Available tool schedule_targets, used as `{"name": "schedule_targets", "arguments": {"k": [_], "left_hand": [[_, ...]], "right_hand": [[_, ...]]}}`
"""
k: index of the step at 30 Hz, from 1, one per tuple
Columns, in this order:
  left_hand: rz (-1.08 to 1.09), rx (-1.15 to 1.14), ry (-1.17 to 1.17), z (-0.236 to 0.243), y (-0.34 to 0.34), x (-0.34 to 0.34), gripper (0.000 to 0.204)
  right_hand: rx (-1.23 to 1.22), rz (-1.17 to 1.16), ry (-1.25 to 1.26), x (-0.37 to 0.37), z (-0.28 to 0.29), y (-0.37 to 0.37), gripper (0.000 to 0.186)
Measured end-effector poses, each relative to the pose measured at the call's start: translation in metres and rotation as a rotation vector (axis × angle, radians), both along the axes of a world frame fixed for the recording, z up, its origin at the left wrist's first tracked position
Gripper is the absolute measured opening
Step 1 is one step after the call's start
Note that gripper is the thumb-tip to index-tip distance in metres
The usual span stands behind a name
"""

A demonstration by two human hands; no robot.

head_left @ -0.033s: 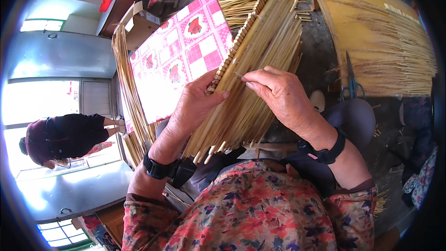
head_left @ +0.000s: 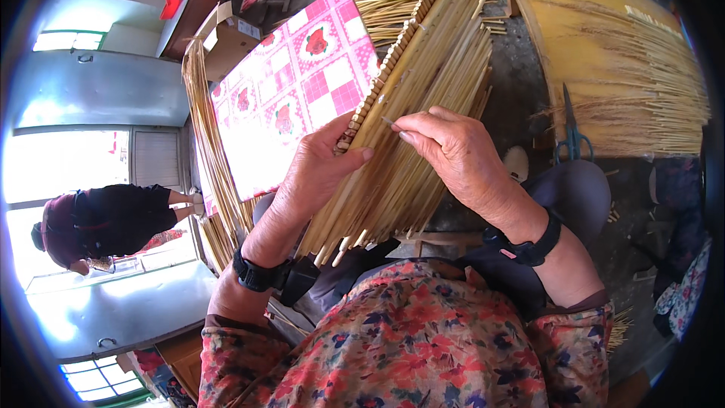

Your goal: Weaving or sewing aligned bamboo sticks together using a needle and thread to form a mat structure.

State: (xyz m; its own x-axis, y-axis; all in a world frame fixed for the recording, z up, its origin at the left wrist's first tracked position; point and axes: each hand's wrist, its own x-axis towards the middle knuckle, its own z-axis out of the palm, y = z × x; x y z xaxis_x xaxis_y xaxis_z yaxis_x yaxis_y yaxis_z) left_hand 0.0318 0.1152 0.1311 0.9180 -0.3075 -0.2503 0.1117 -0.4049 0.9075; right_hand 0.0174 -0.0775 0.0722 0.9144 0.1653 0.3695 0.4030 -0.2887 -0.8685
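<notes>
A mat of straw-coloured plant stalks (head_left: 445, 98) slants across my lap, its upper left edge bound into a row of knotted ends (head_left: 393, 57). My left hand (head_left: 313, 166) is closed on that edge near its lower end, thumb on the stalks and fingers behind, mostly hidden. Just to its right, my right hand (head_left: 453, 147) pinches a thin, greyish needle-like piece (head_left: 387, 121) over the stalks. Most of that piece is covered by the fingertips, so its exact kind does not show.
Left of the mat stands a table with a pink checked, rose-patterned cover (head_left: 302, 68). Long stalks (head_left: 208, 128) hang along its side. On the right, a yellow board (head_left: 544, 0) bears feathery stalks and blue-handled scissors (head_left: 572, 140). Another person (head_left: 113, 219) is by the bright doorway.
</notes>
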Motion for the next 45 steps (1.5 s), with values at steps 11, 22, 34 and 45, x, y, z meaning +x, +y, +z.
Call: {"name": "schedule_targets", "arguments": {"k": [11, 22, 34, 45], "left_hand": [[0.003, 0.009, 0.029, 0.001, 0.0, -0.002, 0.046], [-0.004, 0.02, 0.047, 0.005, 0.002, -0.002, 0.047], [-0.03, 0.047, 0.032, 0.004, 0.003, -0.003, 0.047], [-0.096, 0.09, -0.006, 0.009, -0.019, -0.042, 0.05]], "right_hand": [[0.002, 0.0, -0.024, 0.004, -0.007, 0.001, 0.016], [-0.073, 0.004, -0.068, 0.006, -0.005, 0.0, 0.017], [-0.123, -0.023, -0.116, 0.004, 0.004, -0.003, 0.014], [-0.368, 0.049, -0.05, -0.036, 0.042, -0.027, 0.011]]}}
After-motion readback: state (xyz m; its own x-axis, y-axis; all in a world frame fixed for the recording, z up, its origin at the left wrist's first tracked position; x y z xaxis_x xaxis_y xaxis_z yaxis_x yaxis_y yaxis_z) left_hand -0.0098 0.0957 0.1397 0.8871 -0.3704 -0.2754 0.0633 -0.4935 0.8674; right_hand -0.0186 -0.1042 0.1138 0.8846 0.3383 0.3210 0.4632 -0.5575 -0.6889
